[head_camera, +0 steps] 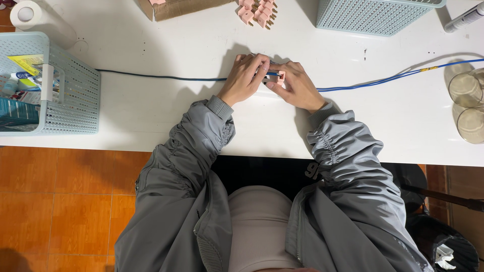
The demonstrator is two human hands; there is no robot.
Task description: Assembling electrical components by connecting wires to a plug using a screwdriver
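Note:
My left hand (245, 76) and my right hand (295, 84) meet at the middle of the white table (151, 108). Between the fingertips sits a small pink connector block (280, 76), pinched by my right hand. My left hand grips the end of a dark cable (161, 77) that runs off to the left, its tip at the block. Blue wires (383, 79) trail from the block to the right edge. Both grey jacket sleeves rest on the table's front edge.
A pile of pink connector blocks (258, 12) lies at the back, beside a cardboard box (181, 7). Light-blue perforated baskets stand at left (75, 95) and back right (370, 17). A paper roll (31, 17), a white tube (464, 19) and two clear cups (468, 106) sit nearby.

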